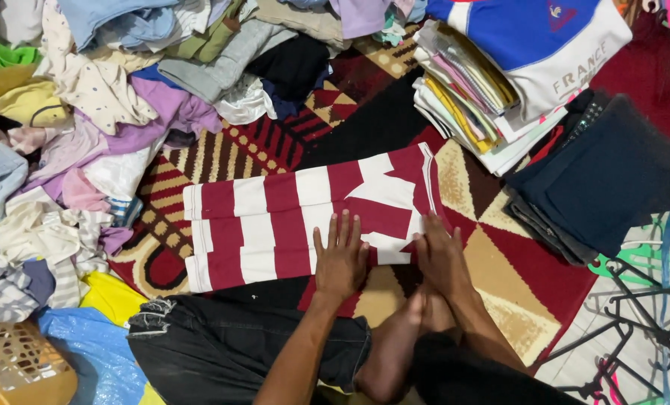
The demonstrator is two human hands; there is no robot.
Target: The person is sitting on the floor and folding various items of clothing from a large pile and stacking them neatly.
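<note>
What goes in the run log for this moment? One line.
left hand: flat on striped shorts | right hand: pressing the waist end | shorts: spread on patterned rug

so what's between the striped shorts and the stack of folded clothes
In the head view, only bare patterned carpet lies between the red-and-white striped shorts and the folded stack; nothing rests on that stretch.

L hand (340,259) flat, fingers spread, palm down; R hand (441,257) flat beside it, fingers together, both forearms extended fwd.
</note>
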